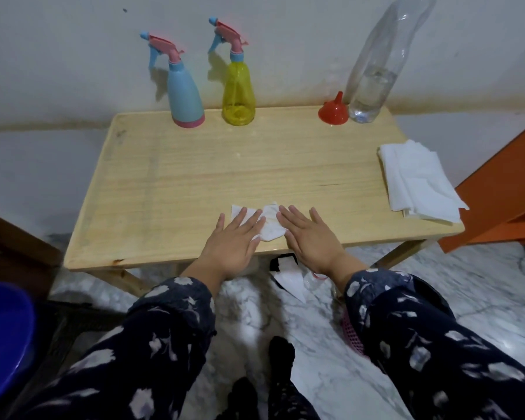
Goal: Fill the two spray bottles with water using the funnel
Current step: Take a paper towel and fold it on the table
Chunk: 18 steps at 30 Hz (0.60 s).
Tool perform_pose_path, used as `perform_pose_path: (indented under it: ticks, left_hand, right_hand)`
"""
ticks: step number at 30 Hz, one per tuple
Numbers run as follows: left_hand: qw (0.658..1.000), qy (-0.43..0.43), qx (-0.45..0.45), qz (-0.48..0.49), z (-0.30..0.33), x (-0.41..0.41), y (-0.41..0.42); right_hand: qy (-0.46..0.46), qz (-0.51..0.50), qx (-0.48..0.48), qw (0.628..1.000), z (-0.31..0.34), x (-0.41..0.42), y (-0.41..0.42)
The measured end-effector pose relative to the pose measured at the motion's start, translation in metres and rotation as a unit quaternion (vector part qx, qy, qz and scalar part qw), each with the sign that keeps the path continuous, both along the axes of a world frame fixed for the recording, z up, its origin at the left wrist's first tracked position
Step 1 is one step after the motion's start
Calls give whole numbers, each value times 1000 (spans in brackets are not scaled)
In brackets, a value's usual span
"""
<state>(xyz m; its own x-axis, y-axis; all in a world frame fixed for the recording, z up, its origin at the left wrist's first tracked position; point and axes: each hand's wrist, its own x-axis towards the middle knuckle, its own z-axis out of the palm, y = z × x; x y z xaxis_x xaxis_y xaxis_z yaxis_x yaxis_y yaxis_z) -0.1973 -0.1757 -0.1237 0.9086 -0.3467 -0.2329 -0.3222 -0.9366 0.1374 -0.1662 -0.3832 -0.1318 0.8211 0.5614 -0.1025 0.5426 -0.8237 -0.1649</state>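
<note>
Both hands — left hand (235, 237), right hand (308, 234) — lay flat and open on a crumpled tissue (270, 224), gripping nothing, while capped spray bottles (185, 92) (238, 86), funnel (333, 112) and tall water bottle (376, 71) crowded the table's (194, 177) far edge — a careless reach might have toppled them.

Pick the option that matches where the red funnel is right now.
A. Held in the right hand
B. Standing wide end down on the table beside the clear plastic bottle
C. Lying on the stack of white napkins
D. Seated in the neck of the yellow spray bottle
B: the red funnel stands spout up on the table, just left of the clear plastic bottle, while both spray bottles keep their trigger heads on.
</note>
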Motion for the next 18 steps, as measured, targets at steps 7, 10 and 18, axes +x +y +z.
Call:
perform_pose_path:
  ticks: [7, 10, 18]
  left_hand:
    - [999, -19, -2, -46, -5, -32, -13]
    - [998, -11, -18, -57, -2, -40, -18]
    - [997, 12, -38, -60, 37, 9, -17]
  right_hand:
    - [-18, -29, 28, 999, -2, -42, -12]
    - [-23, -25, 32, 999, 3, -52, -20]
    - [-69, -32, 17, 997, 26, -24, -23]
